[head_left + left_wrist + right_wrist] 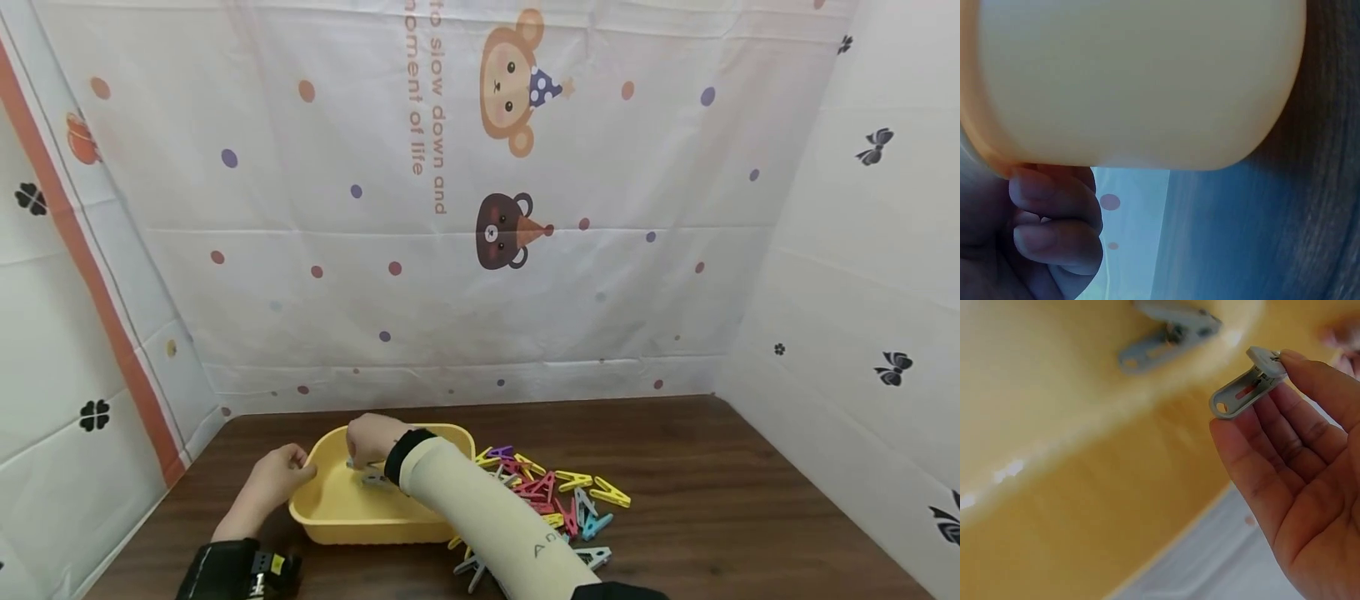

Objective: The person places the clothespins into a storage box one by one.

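Note:
A yellow plastic basin [375, 532] stands on the table. At its left end, my left hand [277, 479] pinches the rim; the left wrist view shows curled fingers [1054, 187] against the basin's wall [1147, 81]. My right hand [373, 438] reaches in over the basin. Between thumb and fingers it holds a grey clothespin [1244, 390], plain in the right wrist view. Another grey clothespin [1169, 337] lies on the basin's floor close by. The right forearm hides part of the basin's right side.
Right of the basin lies a loose pile of clothespins in yellow, red [542, 485], purple [500, 452], grey and blue [596, 526], partly under the right sleeve [487, 508]. The brown wooden table [720, 500] is bordered by printed white sheets [450, 317] at the back and sides.

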Available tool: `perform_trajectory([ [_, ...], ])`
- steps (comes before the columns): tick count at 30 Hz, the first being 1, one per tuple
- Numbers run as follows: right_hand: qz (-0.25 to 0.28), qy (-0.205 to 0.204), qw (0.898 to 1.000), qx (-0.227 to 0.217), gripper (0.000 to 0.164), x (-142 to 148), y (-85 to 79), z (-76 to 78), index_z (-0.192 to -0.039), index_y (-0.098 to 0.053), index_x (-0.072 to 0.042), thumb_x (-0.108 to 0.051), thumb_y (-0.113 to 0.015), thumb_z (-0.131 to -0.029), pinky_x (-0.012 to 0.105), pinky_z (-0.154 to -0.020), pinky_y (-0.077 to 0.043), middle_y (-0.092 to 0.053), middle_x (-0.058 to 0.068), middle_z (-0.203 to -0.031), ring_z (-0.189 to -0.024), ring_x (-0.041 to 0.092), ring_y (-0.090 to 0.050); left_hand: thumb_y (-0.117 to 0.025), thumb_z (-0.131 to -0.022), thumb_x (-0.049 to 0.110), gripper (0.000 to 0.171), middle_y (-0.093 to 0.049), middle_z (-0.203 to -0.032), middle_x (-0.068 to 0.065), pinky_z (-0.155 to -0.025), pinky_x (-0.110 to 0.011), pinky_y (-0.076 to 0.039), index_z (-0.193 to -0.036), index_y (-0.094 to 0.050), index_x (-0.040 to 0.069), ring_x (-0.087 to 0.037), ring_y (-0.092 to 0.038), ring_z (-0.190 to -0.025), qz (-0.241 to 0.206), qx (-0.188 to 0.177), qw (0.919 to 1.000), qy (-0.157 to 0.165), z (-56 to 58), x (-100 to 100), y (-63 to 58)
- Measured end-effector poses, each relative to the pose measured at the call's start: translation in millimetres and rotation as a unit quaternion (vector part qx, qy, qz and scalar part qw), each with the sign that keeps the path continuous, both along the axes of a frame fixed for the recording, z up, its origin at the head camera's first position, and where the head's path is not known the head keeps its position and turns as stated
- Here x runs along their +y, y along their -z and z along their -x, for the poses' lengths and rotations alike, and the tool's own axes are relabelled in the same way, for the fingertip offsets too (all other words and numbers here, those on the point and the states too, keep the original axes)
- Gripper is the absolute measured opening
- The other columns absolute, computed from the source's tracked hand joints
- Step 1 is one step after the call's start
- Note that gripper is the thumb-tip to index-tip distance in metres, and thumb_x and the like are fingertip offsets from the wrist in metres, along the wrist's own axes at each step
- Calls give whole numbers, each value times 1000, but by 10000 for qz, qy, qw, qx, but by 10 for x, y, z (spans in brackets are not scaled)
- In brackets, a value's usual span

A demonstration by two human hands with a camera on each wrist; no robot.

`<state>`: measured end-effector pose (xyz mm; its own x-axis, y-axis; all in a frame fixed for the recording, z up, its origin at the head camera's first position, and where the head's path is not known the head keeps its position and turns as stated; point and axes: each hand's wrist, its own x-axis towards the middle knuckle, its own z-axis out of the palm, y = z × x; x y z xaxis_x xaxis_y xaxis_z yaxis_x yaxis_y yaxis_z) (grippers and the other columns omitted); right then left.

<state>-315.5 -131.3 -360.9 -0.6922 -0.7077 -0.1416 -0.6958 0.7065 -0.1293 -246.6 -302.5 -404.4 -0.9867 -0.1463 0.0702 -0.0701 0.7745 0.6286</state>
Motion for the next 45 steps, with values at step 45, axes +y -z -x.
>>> perform_trajectory([
  [45, 892, -273, 9956, 103, 12, 2164, -680, -72, -104, -72, -11, -18, -71, -95, 28, -81, -55, -73, 3, -101, -87, 12, -65, -62, -94, 10, 16, -50, -72, -5, -61, -30, -42, -92, -55, -4, -17, -51, -66, 74, -169, 9998, 126, 3, 2, -10],
])
